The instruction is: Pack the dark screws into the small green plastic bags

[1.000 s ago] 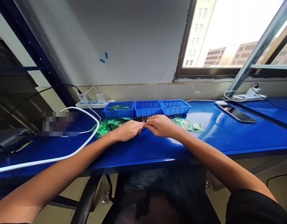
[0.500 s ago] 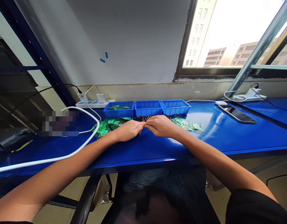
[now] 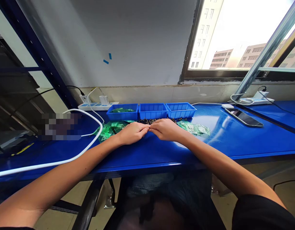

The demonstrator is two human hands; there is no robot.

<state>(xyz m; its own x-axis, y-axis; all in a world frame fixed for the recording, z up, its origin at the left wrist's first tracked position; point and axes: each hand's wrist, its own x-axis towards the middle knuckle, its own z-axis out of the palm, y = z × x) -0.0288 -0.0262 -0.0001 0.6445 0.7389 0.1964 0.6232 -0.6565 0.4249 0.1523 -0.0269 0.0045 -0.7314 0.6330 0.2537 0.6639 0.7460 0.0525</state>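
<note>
My left hand (image 3: 133, 132) and my right hand (image 3: 165, 128) meet fingertip to fingertip low over the blue table. Both are closed in a pinch, and whatever lies between the fingertips is too small or hidden to make out. Just behind them is a pile of small dark and brass-coloured parts (image 3: 147, 121), partly covered by the hands. Green plastic bags (image 3: 106, 130) lie beside my left hand. More green-and-clear plastic bags (image 3: 193, 127) rest to the right of my right hand.
Three blue bins stand in a row at the back: a left bin (image 3: 122, 115) with green bags inside, a middle bin (image 3: 152, 115) and a right bin (image 3: 182, 114). A white cable (image 3: 90, 145) arches over the left side. A phone (image 3: 244, 117) and power strips (image 3: 97, 106) lie farther out.
The fingers of my left hand have shifted slightly at the pinch. Otherwise both hands stay in the same place, and the bins and bags have not moved.
</note>
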